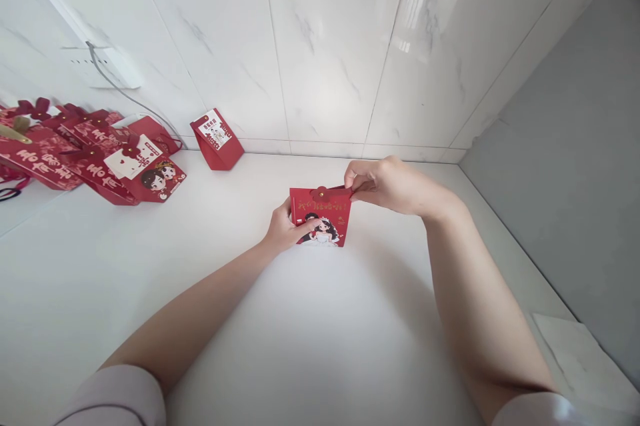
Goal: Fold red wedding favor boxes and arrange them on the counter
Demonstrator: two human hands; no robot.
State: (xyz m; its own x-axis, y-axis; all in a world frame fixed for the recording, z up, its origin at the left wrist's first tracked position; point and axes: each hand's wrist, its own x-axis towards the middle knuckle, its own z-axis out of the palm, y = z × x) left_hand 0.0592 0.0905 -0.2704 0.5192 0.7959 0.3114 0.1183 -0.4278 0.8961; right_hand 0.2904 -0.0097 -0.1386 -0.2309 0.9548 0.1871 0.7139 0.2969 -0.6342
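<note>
In the head view, a red paper gift box [327, 218] with a cartoon bride and groom, gold lettering and a small flower-shaped clasp with a gold stud is held upright over the white table. My left hand [286, 226] grips its left side, the thumb lying across the printed front and the fingers behind. At the top right corner, my right hand [383, 179] pinches the box's upper edge between thumb and fingers. A thin dark strip shows along that edge by the fingertips. The box's back and inside are hidden.
A closed red box [217, 146] with a white label stands near the tiled wall. Several red boxes [100, 153] with ribbons are crowded at the left. A cable [117, 83] runs down from a wall socket [113, 68]. At the lower right lies a pale sheet [583, 353].
</note>
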